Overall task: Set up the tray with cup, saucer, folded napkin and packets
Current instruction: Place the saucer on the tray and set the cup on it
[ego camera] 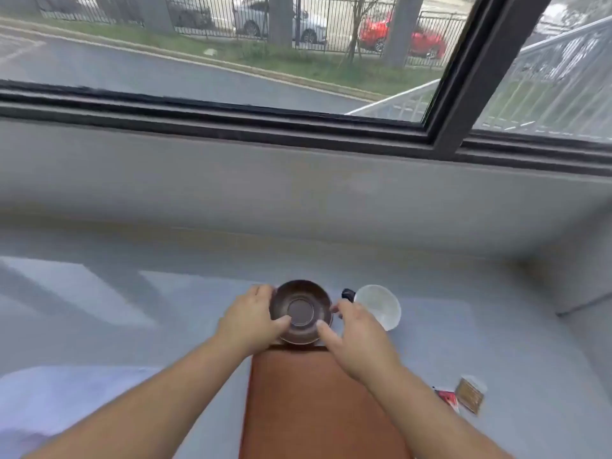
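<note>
Holding the brown saucer (pixel 300 312) by its rim, your left hand (pixel 249 321) and right hand (pixel 356 334) pinch opposite sides — it sits at the tray's (pixel 318 402) far end. It looks hard, smooth, breakable — keep thumbs on top.

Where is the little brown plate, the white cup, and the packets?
brown saucer (pixel 300 311): head view, on its round centre well.
white cup (pixel 379 306): head view, on its inside wall.
packets (pixel 468 395): head view, on the tan packet's face.
</note>
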Action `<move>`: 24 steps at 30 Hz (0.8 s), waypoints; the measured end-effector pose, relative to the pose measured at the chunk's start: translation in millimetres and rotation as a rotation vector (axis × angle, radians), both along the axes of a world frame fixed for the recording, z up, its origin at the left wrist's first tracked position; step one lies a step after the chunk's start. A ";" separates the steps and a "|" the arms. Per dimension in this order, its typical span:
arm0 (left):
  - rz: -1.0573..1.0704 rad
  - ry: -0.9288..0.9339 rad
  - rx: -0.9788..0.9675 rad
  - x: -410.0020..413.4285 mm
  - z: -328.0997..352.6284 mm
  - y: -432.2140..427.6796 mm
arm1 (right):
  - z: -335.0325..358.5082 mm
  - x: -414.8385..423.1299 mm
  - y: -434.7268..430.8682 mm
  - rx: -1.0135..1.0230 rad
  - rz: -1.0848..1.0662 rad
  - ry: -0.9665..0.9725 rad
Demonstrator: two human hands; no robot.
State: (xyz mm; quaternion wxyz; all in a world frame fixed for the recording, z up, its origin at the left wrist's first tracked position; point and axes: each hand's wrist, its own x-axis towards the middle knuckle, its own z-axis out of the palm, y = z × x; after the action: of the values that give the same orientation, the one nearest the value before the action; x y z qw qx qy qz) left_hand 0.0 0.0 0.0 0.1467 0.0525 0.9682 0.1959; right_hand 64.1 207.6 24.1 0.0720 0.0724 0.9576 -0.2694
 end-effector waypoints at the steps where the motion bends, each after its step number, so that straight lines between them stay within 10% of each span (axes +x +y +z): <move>1: 0.028 -0.042 0.035 -2.5 -10.8 0.2 | -13.9 -1.8 0.0 -0.070 -0.032 -0.043; 9: 0.285 -0.216 0.341 -16.4 -57.8 7.1 | -63.7 -16.3 -4.4 -0.397 -0.249 -0.293; 24: 0.334 -0.276 0.378 -7.6 -61.6 -4.7 | -76.7 -13.9 9.8 -0.504 -0.396 -0.200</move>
State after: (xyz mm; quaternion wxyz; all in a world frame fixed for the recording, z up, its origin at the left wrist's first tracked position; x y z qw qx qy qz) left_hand -7.6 -4.7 -61.6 0.2305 -0.1087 0.8805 0.3998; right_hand 50.3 217.4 -52.6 0.1274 0.2631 0.8165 -0.4980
